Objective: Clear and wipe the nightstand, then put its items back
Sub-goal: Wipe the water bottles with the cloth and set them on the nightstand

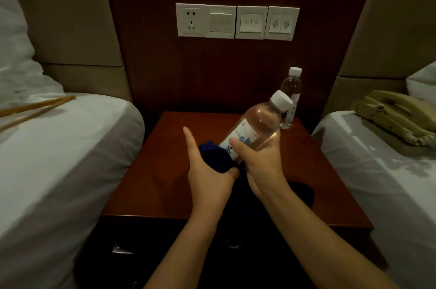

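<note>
**Bottle in hand, nightstand half restored**

The right hand (260,161) wraps a tilted water bottle (256,127) above the nightstand (151,185); the left hand (207,170) clutches a blue cloth (214,154). A second bottle (290,97) already stands at the back right corner. The wiping seems done; the phone (391,114) on the right bed remains.

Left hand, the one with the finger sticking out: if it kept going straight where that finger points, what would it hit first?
The left hand points up and away over bare nightstand top; first in line seems to be the dark wood wall panel, though depth is unclear.
</note>
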A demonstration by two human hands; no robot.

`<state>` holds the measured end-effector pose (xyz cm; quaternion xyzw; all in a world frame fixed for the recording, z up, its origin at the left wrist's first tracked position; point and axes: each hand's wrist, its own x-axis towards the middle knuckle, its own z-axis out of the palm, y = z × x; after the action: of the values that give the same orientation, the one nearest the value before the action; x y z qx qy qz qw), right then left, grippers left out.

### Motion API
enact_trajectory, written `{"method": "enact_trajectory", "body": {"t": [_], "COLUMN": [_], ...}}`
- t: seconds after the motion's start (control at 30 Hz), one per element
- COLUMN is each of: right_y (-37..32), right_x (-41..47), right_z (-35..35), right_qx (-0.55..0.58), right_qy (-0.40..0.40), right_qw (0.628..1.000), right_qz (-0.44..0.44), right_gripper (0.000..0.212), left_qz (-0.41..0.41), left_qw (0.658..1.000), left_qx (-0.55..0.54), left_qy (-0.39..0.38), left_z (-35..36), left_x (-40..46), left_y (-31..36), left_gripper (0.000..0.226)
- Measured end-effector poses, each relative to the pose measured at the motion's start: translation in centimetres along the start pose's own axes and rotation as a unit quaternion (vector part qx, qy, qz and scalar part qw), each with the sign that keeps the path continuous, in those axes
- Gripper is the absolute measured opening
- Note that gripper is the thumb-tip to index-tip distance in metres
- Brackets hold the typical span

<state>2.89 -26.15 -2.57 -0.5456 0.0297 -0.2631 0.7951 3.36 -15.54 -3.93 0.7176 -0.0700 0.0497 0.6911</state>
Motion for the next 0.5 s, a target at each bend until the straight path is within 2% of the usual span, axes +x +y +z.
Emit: {"method": "enact_trajectory", "body": {"t": [0.07,0.2,0.3,0.4,0.5], "right_y": [0.3,-0.1,-0.4,-0.9,-0.9], "right_x": [0.5,2.3,4.1,7.0,10.8], "right_z": [0.7,1.5,1.8,1.1,-0.3], "right_qx": [0.005,-0.017,-0.097,-0.196,-0.256], "right_qy": [0.013,0.017,0.019,0.024,0.046], "right_qw": [1.000,0.999,0.993,0.975,0.961], "right_qz": [-0.025,-0.044,-0.068,-0.099,-0.096], "right_gripper": [0.079,0.080,0.079,0.085,0.085], "left_qz": [-0.040,-0.067,-0.021,0.062,0.089], "left_qw": [0.998,0.994,0.998,0.970,0.951], "left_qx": [-0.032,-0.061,0.056,0.219,0.283], "left_qy": [0.030,0.055,-0.001,-0.088,-0.090], "left_z": [-0.1,-0.4,0.0,0.4,0.5], "left_x": [0.3,0.9,0.5,-0.2,-0.3], "left_y": [-0.2,-0.9,-1.4,-1.8,-2.2], "left_gripper": [0.133,0.117,0.103,0.082,0.064]}}
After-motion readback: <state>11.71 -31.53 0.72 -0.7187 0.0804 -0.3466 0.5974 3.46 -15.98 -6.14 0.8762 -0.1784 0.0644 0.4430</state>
